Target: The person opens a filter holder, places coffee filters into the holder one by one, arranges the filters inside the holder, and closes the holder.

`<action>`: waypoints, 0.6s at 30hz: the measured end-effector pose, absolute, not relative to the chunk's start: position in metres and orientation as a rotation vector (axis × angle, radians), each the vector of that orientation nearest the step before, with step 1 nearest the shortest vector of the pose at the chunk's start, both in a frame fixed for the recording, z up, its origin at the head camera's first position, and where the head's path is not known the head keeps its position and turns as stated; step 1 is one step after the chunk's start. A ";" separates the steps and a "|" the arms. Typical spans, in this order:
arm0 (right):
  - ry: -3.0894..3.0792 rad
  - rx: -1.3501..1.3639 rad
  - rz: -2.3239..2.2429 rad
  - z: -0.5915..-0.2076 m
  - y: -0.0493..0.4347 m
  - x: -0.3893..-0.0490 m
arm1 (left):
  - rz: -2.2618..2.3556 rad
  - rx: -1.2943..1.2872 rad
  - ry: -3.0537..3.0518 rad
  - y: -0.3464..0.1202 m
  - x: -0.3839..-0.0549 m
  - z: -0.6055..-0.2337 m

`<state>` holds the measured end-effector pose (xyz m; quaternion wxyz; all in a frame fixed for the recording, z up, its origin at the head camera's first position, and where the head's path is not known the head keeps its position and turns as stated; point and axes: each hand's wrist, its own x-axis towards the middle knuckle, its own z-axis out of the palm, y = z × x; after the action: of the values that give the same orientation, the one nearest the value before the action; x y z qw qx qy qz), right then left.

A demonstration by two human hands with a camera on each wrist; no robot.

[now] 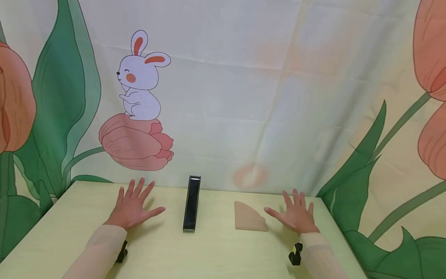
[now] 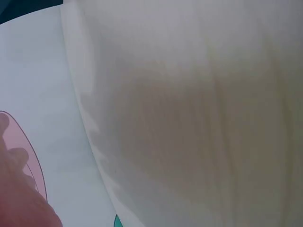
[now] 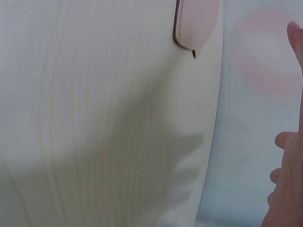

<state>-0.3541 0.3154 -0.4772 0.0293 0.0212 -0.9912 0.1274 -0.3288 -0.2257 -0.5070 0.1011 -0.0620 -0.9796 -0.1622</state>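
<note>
My left hand is held over the left part of the table with fingers spread, holding nothing. Its edge shows at the lower left of the left wrist view. To the right of it, a long, narrow, glossy black box-like thing lies on the table. A flat tan quarter-circle piece lies further right; the right wrist view shows the rounded corner and ridged edge of this piece. Just right of it my right hand is spread too, nothing in its fingers, the thumb pointing toward the tan piece.
The pale wood-grain table ends at a back edge against a hanging cloth printed with a rabbit and tulips. Both hands cast shadows on the tabletop. Small black wrist devices sit at both sleeves.
</note>
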 end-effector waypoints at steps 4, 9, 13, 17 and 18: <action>-3.043 0.102 0.406 -0.481 0.306 -0.353 | -0.529 -0.241 -2.866 -0.224 -0.331 -0.508; -2.995 0.171 0.455 -0.487 0.286 -0.352 | -0.662 -0.298 -2.846 -0.220 -0.333 -0.508; -2.912 0.249 0.535 -0.492 0.267 -0.350 | -0.861 -0.305 -2.840 -0.215 -0.333 -0.506; -2.842 0.291 0.713 -0.498 0.245 -0.346 | -1.103 -0.315 -2.799 -0.209 -0.333 -0.504; -2.828 0.291 0.765 -0.499 0.239 -0.345 | -1.158 -0.324 -2.780 -0.208 -0.333 -0.504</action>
<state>-0.3445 0.2388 -0.4993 0.0986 0.0985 -0.9559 0.2585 -0.3330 -0.2077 -0.5038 0.0562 -0.1068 -0.9164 -0.3817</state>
